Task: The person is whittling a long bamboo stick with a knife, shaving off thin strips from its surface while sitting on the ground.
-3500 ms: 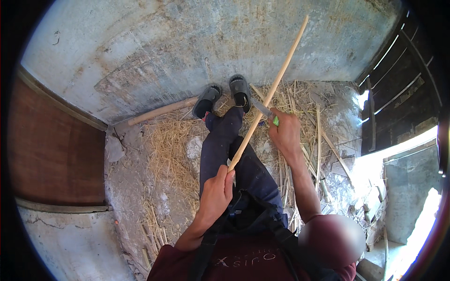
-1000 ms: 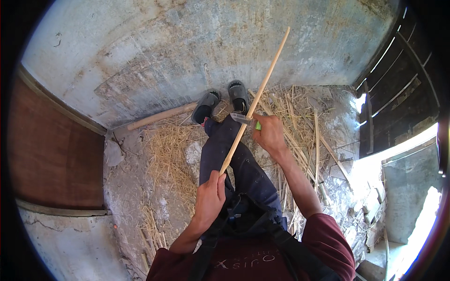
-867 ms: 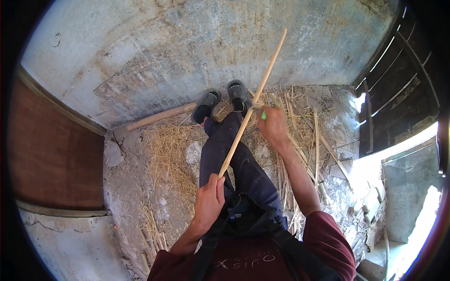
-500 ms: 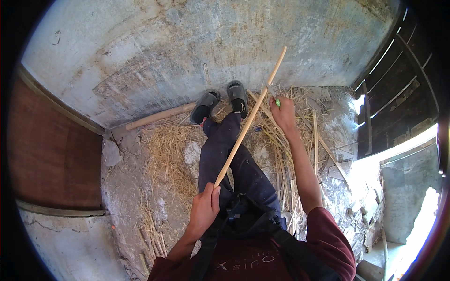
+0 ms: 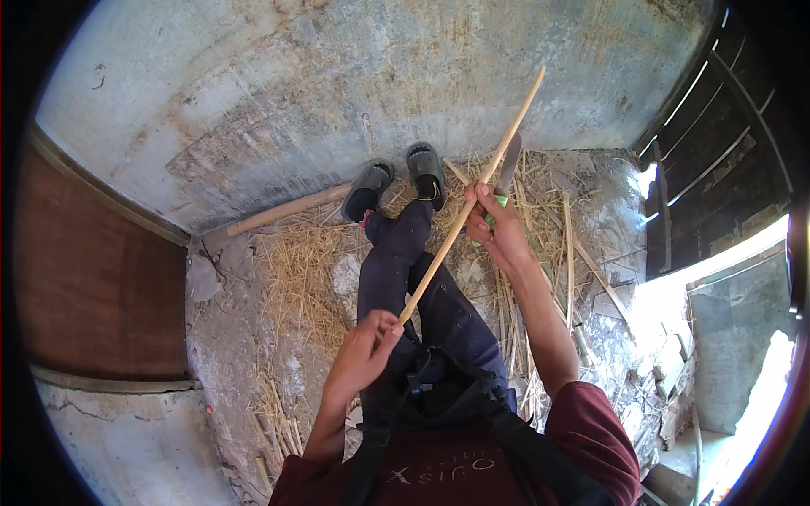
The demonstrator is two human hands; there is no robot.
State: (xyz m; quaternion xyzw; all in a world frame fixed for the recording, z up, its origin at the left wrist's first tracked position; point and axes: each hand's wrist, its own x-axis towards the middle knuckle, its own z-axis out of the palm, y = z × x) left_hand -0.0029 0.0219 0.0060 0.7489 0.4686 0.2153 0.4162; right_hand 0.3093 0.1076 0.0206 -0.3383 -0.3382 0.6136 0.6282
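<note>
Stick (image 5: pixel 442 255): bare wood, smooth, low sheen. Knife blade (image 5: pixel 510 160): metal, dull. Knife handle (image 5: pixel 501 201): looks plastic. Trousers (image 5: pixel 390 261): matt cloth, flecked; shirt (image 5: pixel 591 430): matt cloth; shoes (image 5: pixel 424 160): matt, rubbery. Wall (image 5: pixel 295 84): rough, stained plaster or cement. Brown panel (image 5: pixel 110 278): smooth, wood-like. Straw (image 5: pixel 295 278): dry, coarse.

Pale lettering (image 5: pixel 434 476) across front of maroon shirt (image 5: pixel 456 493), near side; smaller row beyond, too faint to read.

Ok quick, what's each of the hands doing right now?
Left hand: fingers curled at the lower end of the stick; can't tell if it's gripping.
Right hand: closed, holding the stick and a knife.
</note>
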